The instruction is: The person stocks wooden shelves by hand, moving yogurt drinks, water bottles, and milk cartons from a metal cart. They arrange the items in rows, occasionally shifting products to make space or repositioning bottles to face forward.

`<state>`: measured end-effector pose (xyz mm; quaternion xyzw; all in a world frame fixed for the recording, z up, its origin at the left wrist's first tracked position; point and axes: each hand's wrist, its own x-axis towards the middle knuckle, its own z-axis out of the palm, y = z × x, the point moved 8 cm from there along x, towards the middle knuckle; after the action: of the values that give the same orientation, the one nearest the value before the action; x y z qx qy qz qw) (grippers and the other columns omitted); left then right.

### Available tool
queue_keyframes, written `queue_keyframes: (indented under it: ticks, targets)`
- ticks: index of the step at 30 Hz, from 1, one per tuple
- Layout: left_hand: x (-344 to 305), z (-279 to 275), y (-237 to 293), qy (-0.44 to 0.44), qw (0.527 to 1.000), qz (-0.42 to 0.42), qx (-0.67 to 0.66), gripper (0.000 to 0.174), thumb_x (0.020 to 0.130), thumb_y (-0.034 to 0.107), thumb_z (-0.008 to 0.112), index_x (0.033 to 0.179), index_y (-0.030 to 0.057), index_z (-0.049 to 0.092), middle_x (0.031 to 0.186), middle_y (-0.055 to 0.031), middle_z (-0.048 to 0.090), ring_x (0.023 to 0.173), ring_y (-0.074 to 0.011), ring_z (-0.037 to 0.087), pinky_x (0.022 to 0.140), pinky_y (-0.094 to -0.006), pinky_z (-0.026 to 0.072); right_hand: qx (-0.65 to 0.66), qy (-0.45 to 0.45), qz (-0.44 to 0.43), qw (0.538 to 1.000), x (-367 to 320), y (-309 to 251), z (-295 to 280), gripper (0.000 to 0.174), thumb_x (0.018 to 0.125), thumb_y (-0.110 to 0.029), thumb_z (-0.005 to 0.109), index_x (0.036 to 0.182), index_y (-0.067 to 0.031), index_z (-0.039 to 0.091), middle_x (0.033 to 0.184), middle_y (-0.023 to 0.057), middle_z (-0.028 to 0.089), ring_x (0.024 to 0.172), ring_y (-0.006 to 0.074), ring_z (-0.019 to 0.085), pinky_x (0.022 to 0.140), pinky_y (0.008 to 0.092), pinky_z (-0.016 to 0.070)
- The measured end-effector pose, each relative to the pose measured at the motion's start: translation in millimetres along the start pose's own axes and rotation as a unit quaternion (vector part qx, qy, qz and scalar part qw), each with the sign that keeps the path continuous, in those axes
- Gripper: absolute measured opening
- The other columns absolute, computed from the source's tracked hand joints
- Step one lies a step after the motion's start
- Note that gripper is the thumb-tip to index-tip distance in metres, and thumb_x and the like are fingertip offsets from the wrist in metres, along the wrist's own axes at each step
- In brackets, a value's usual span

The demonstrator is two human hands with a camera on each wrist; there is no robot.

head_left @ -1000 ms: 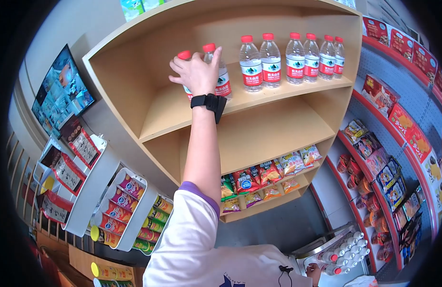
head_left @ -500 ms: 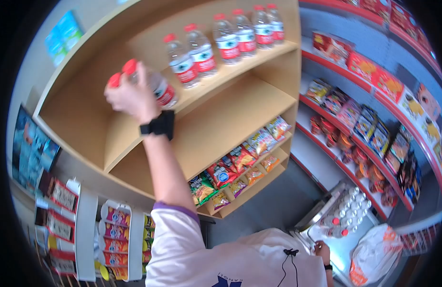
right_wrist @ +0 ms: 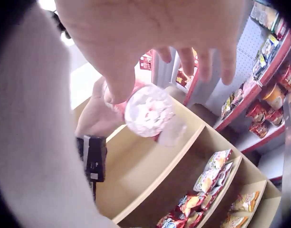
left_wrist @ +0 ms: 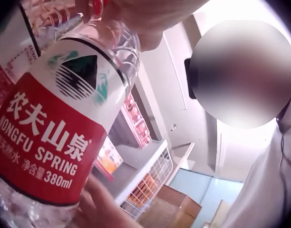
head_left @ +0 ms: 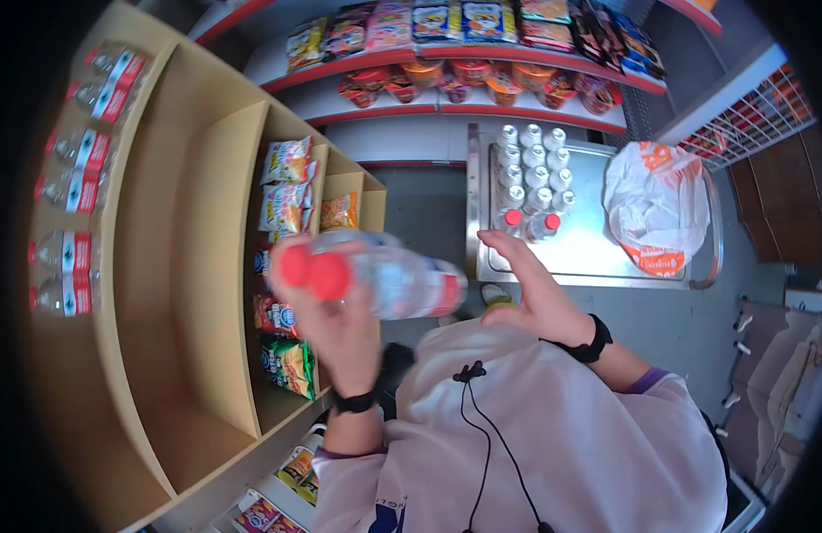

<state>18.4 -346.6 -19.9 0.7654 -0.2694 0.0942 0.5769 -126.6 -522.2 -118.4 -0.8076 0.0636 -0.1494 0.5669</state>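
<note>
My left hand (head_left: 340, 342) holds two clear water bottles (head_left: 398, 280) by the necks, just below their red caps. They lie tilted nearly sideways in front of my chest, bases pointing right, and are blurred in the head view. Close up in the left wrist view, one bottle's red and white label (left_wrist: 50, 137) fills the left side, with part of the second bottle (left_wrist: 10, 52) behind it. My right hand (head_left: 540, 298) is near the bases with fingers straight and thumb apart, holding nothing. From the right wrist, a round bottle base (right_wrist: 150, 111) shows below that hand (right_wrist: 155, 28).
More red-capped bottles (head_left: 78, 169) stand on the wooden shelf (head_left: 153, 266) at left. Snack bags (head_left: 287, 209) fill lower compartments. A metal cart (head_left: 589, 258) carries several clear bottles (head_left: 535, 173) and a white plastic bag (head_left: 655, 204). Behind are shelves of cup noodles (head_left: 504, 87).
My left hand has brought the two bottles off the upper shelf to my chest. My right hand has come up from the cart towards them. The head view has swung right.
</note>
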Motion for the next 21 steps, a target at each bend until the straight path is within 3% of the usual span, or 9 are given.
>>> queue_keyframes:
  ticks: [1,3,4,6,7,11,13,16,21]
  targets:
    - [-13.9,36.2,-7.6,-0.056,0.995,-0.033,-0.072,0.028,0.076,0.014,0.067,0.102,0.0044,0.067,0.122,-0.0136,0.046,0.116,-0.0295,0.044,0.1,-0.0391,0.0352,-0.049,0.008,-0.004,0.999,-6.9,-5.2,-5.5,0.09,0.071,-0.027,0.083,0.144,-0.006,0.035,0.139,0.0145,0.044,0.128,0.0299,0.045,0.105,0.039,0.0385]
    - [-34.0,96.8,2.8,-0.156,0.987,0.034,-0.01,0.03,0.074,0.021,0.072,0.101,0.0072,0.068,0.122,-0.0163,0.042,0.114,-0.0321,0.045,0.097,-0.0403,0.0379,-0.124,0.024,-0.007,0.992,-20.6,-5.1,-21.8,0.093,0.068,-0.024,0.086,0.143,-0.0033,0.034,0.139,0.0188,0.043,0.128,0.0345,0.045,0.104,0.0407,0.0386]
    - [-45.8,123.0,8.6,-0.182,0.981,0.062,0.013,0.033,0.072,0.024,0.074,0.101,0.0073,0.067,0.123,-0.0168,0.039,0.114,-0.0335,0.045,0.095,-0.0414,0.0393,-0.125,0.024,0.001,0.992,-30.1,2.7,-26.2,0.093,0.068,-0.024,0.086,0.143,-0.0033,0.034,0.139,0.0188,0.043,0.128,0.0345,0.045,0.104,0.0407,0.0386]
    - [-74.5,173.2,5.5,-0.247,0.966,0.057,-0.048,0.04,0.072,0.028,0.077,0.103,0.0055,0.065,0.125,-0.0185,0.037,0.117,-0.0366,0.042,0.099,-0.0441,0.0359,-0.028,0.128,0.107,0.986,-59.8,42.0,-44.9,0.086,0.07,-0.02,0.084,0.139,-0.0015,0.037,0.135,0.021,0.047,0.125,0.0357,0.048,0.102,0.0414,0.0401]
    - [-86.0,195.5,7.7,-0.293,0.953,0.071,-0.037,0.043,0.073,0.032,0.077,0.104,0.0047,0.064,0.125,-0.0195,0.037,0.119,-0.0381,0.039,0.101,-0.0461,0.033,-0.033,0.176,0.11,0.978,-76.2,56.2,-54.0,0.078,0.071,-0.015,0.082,0.135,-0.0004,0.04,0.128,0.0208,0.05,0.12,0.0359,0.051,0.1,0.0417,0.0415]
    - [-128.9,267.9,7.0,-0.352,0.93,0.097,-0.043,0.041,0.076,0.034,0.074,0.104,0.0057,0.064,0.123,-0.0191,0.037,0.119,-0.0389,0.037,0.101,-0.0486,0.0317,-0.076,0.228,0.178,0.954,-130.0,117.0,-86.7,0.074,0.07,-0.01,0.081,0.132,-0.001,0.042,0.124,0.0188,0.052,0.117,0.035,0.052,0.098,0.0412,0.0423]
    - [-155.8,304.2,5.1,-0.447,0.887,0.094,-0.06,0.041,0.079,0.036,0.072,0.107,0.007,0.062,0.121,-0.0182,0.038,0.121,-0.0388,0.035,0.101,-0.0506,0.0306,-0.178,0.251,0.196,0.931,-150.7,139.4,-107.7,0.075,0.067,-0.007,0.082,0.131,-0.0021,0.043,0.122,0.0176,0.052,0.115,0.0344,0.052,0.097,0.0407,0.0429]
    - [-179.4,343.6,-13.0,-0.463,0.878,0.091,-0.082,0.043,0.079,0.036,0.071,0.111,0.0079,0.061,0.12,-0.0177,0.039,0.12,-0.0385,0.035,0.1,-0.0515,0.0305,-0.178,0.254,0.255,0.916,-171.5,184.1,-128.9,0.075,0.066,-0.004,0.081,0.13,-0.0039,0.044,0.122,0.0169,0.052,0.115,0.0339,0.052,0.096,0.0409,0.0437]
    - [-196.5,381.7,-52.9,-0.458,0.885,0.085,-0.017,0.047,0.082,0.029,0.068,0.121,0.0058,0.057,0.122,-0.0194,0.039,0.118,-0.0385,0.038,0.102,-0.0473,0.0303,-0.113,0.26,0.249,0.926,-168.8,260.6,-138.4,0.073,0.065,0.0,0.08,0.129,-0.0057,0.046,0.121,0.0165,0.055,0.114,0.0341,0.053,0.095,0.0408,0.0446]
